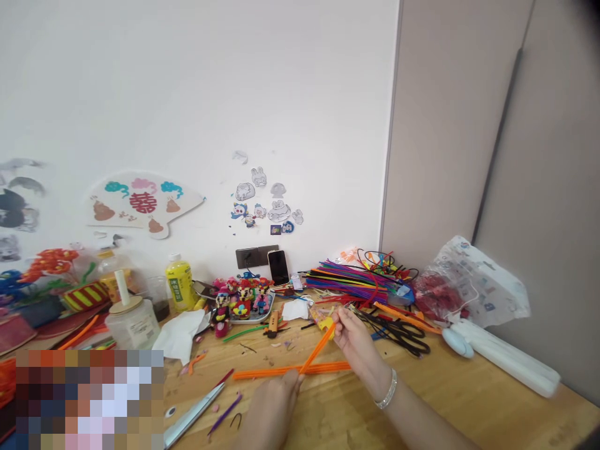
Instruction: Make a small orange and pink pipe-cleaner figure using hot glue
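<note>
My left hand [277, 400] is closed near the front of the table, gripping the lower end of an orange pipe cleaner [317, 350]. At the upper end, the fingertips of my right hand [352, 342] pinch the same strip, so it slants up to the right between my hands. Behind it, a bundle of orange pipe cleaners [255, 374] lies crosswise on the wooden table [328, 409]. I cannot tell whether the held strip touches the bundle. A silver bracelet [388, 389] circles my right wrist.
Scissors [194, 415] and a purple scrap [225, 414] lie left of my hands. Behind are figurines on a tray [246, 303], a yellow bottle [180, 284], a phone [278, 267] and colourful pipe cleaners [347, 281]. A white device [509, 361] and plastic bag [482, 284] sit right.
</note>
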`<action>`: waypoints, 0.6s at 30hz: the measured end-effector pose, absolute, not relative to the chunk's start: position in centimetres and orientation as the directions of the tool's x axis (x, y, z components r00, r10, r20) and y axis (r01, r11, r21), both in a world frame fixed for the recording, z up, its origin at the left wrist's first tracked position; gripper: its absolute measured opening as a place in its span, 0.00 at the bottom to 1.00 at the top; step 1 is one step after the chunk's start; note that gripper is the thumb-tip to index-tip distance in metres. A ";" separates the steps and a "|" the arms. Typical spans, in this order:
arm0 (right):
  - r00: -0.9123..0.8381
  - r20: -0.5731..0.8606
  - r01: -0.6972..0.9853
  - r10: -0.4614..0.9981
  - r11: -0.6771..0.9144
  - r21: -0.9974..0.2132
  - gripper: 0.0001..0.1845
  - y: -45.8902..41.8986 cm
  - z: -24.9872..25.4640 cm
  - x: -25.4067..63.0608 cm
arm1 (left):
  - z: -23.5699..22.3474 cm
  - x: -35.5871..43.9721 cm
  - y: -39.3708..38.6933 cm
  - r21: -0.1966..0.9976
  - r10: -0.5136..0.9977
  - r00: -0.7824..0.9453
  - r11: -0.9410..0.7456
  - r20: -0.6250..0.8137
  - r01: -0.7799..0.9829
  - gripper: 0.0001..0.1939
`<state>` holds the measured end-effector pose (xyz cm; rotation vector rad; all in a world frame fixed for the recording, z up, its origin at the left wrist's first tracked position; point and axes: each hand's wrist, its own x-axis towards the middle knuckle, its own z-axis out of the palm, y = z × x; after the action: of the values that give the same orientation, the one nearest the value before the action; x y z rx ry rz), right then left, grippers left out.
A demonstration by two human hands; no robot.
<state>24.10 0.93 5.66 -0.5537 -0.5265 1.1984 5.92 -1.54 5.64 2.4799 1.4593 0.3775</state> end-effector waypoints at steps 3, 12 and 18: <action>0.279 0.066 -0.750 0.958 0.260 -0.608 0.12 1.2 5.4 24.3 | 5.9 5.9 -1.7 0.242 0.873 0.474 -0.488 0.119 0.839 0.19; 0.339 -0.016 -0.781 0.941 0.272 -0.563 0.09 2.4 4.0 25.3 | 4.5 5.1 -1.0 0.091 0.751 0.497 -0.586 0.435 0.805 0.12; 0.346 -0.029 -0.780 0.938 0.270 -0.564 0.09 2.1 4.2 24.9 | 4.3 5.2 -1.2 0.061 0.731 0.500 -0.590 0.465 0.805 0.10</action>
<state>24.89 2.14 4.16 -0.5410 -0.3400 1.1872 5.16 -1.24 4.30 2.8595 1.4774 0.7545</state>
